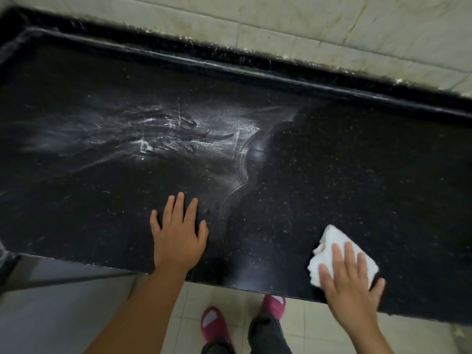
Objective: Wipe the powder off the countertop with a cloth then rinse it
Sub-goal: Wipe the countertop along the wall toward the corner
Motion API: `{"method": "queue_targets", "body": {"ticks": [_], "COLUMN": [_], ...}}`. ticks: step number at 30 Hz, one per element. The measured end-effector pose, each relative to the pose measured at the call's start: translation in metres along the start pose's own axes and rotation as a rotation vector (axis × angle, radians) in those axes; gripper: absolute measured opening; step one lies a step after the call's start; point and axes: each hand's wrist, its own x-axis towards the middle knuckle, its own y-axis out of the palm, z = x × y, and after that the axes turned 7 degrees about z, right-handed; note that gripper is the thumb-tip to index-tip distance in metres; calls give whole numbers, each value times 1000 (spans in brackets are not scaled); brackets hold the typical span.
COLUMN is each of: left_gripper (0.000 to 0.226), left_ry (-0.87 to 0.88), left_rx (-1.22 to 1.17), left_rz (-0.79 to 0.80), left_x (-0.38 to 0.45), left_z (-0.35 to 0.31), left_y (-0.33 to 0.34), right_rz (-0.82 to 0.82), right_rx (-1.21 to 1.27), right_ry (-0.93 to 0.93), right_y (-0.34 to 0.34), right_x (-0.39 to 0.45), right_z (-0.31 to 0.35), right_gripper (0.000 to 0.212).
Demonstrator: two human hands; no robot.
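- Head view shows me mid-wipe: my right hand [351,275] lies flat on the white cloth [332,247], fingers straight and slightly spread, pressing it onto the black countertop [357,175] at the lower right of the frame, close to the near edge.
- My left hand [177,232] rests palm-down on the counter at lower centre, fingers spread, holding nothing; I judge it is only bracing me.
- White powder [143,136] lies smeared across the left and centre of the frame. A curved line down the middle marks where the cleaned right part begins.
- So I judge the wiping is partly done and the rinse not yet started.
- Next, I think, the cloth must travel up and left over that line into the smear, pressed flat so it gathers the powder rather than scattering it.
- No brand, label or writing can be read anywhere; no tap or sink shows.
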Motion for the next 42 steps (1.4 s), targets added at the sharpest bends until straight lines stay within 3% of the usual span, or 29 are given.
{"method": "queue_targets", "body": {"ticks": [3, 5, 12, 16, 20, 23, 27, 29, 37, 39, 42], "left_gripper": [70, 61, 52, 52, 51, 52, 52, 53, 52, 52, 51], "left_ry": [-14, -6, 14, 19, 33, 30, 25, 29, 47, 41, 30], "left_rx": [3, 22, 105, 146, 135, 131, 105, 105, 70, 74, 79], "left_rz": [14, -6, -36, -18, -46, -64, -106, -146, -263, -252, -220], "left_x": [0, 0, 0, 1, 2, 5, 3, 5, 7, 8, 7], "left_z": [-1, -2, -3, 0, 2, 2, 2, 3, 7, 7, 7], "left_y": [-1, 0, -3, -4, -3, -2, 2, 5, 12, 11, 10], "right_rz": [-72, -62, 6, -90, -86, -97, -24, -56, 3, 10, -14], "right_rx": [76, 54, -199, -298, -291, -245, -173, -139, -253, -306, -369], "right_ry": [67, 9, -529, -746, -611, -384, -151, -141, -538, -634, -837], "right_y": [-24, -35, -31, -6, 20, 2, -37, -58, -82, -71, -48], "right_x": [30, 48, 65, 35, 13, 13, 50, 77, 140, 128, 103], "right_z": [29, 66, 181, 160, 74, 23, 27, 57, 222, 227, 184], "right_gripper": [56, 57, 56, 73, 54, 60, 57, 57, 56, 57, 57]}}
